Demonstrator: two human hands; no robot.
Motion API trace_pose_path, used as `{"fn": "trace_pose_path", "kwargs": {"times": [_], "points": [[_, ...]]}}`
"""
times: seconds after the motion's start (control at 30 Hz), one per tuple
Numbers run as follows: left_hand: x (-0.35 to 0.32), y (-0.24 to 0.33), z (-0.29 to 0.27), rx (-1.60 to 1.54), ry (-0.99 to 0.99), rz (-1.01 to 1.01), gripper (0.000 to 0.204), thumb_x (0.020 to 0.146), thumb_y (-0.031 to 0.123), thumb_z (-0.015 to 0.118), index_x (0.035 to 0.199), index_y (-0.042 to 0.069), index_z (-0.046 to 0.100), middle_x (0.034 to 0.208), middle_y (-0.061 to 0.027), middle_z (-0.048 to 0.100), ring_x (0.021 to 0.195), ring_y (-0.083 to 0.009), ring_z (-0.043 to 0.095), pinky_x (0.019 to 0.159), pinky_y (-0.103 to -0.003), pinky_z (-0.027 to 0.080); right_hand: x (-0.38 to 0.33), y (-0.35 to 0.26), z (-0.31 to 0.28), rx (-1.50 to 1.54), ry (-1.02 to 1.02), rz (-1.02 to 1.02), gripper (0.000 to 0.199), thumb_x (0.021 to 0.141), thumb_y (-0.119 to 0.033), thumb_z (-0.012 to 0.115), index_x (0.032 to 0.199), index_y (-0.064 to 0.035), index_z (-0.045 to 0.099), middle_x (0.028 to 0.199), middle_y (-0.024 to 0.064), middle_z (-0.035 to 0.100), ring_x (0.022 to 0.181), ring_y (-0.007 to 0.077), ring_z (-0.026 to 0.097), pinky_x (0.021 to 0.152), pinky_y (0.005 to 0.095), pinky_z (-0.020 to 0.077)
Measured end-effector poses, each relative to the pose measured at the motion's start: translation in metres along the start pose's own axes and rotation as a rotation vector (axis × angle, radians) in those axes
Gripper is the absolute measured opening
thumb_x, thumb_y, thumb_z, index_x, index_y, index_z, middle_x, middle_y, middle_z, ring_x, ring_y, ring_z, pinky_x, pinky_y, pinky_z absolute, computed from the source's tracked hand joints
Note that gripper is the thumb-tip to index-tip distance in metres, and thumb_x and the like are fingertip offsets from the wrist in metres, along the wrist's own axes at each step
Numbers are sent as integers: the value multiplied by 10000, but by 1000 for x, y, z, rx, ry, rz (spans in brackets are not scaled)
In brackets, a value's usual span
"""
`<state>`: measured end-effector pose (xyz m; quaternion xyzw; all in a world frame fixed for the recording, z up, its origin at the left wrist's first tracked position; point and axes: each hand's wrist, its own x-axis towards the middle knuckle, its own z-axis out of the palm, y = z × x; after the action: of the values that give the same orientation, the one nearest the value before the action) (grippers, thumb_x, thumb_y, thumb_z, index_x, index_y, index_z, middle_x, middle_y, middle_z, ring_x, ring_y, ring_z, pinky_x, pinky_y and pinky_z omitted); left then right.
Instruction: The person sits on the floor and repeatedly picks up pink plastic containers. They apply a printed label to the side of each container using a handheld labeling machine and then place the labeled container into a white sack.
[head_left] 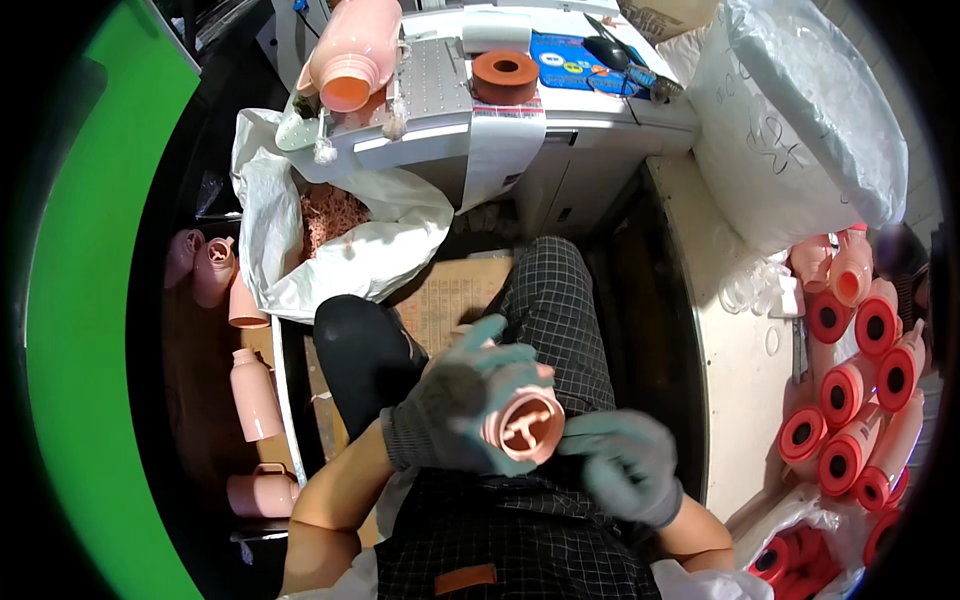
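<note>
My left hand (458,400), in a grey-green work glove, is wrapped round a pink plastic bottle (492,428) above my lap. The bottle's round mouth faces up toward me, with a branched pink piece (525,430) showing inside the neck. Close to the right of the rim is my right hand (628,468), gloved alike and blurred by motion. Its fingers are curled in, and one reaches toward the rim; whatever they hold, if anything, is hidden.
Ahead, a white bag (400,245) holds pink scraps (330,215). A large pink bottle (355,50) and an orange tape roll (504,76) lie on the machine top. Pink bottles (256,395) sit at left; red-ended bottles (850,390) pile at right below a big plastic bag (790,130).
</note>
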<state>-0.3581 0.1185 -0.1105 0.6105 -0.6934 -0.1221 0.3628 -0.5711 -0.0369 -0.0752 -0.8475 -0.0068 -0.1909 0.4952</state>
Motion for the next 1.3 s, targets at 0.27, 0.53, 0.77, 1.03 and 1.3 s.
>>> {"fn": "trace_pose_path", "kwargs": {"times": [0.27,0.53,0.77,1.03,1.3], "points": [[0,6,61,189,-66,-2,782,744,377,782,1427,57,575,1209,-116,672,1184,-294,630,1197,-533,380,10,1,26,-572,-567,341,445,920,-443,722,1024,-10,696,901,155,684,649,305,691,596,406,558],[-2,-21,9,-4,-114,-86,769,698,483,878,1342,135,643,1254,-93,682,1199,-299,641,1151,-481,427,18,42,44,-345,-24,-55,178,841,-134,789,740,-84,651,697,111,605,579,289,622,526,382,495],[-40,-40,-12,-154,319,-287,742,663,331,958,1269,53,631,1203,-134,687,1171,-324,663,1044,-475,502,66,25,50,-116,659,-261,92,876,-85,625,790,-53,619,800,106,637,631,214,569,576,343,480],[-37,-27,6,-173,262,-420,773,636,157,934,1312,20,587,1301,-130,626,1182,-276,625,1013,-405,502,210,45,98,-58,272,-473,586,950,-355,729,1416,-27,588,1413,222,574,1225,395,617,1022,458,515],[-25,-22,-13,-262,335,-424,846,493,41,807,1304,37,566,1201,-119,654,1109,-262,645,997,-394,516,-49,179,-64,-248,1034,488,154,974,-130,694,1098,-39,698,978,91,722,942,184,705,814,330,568]]}}
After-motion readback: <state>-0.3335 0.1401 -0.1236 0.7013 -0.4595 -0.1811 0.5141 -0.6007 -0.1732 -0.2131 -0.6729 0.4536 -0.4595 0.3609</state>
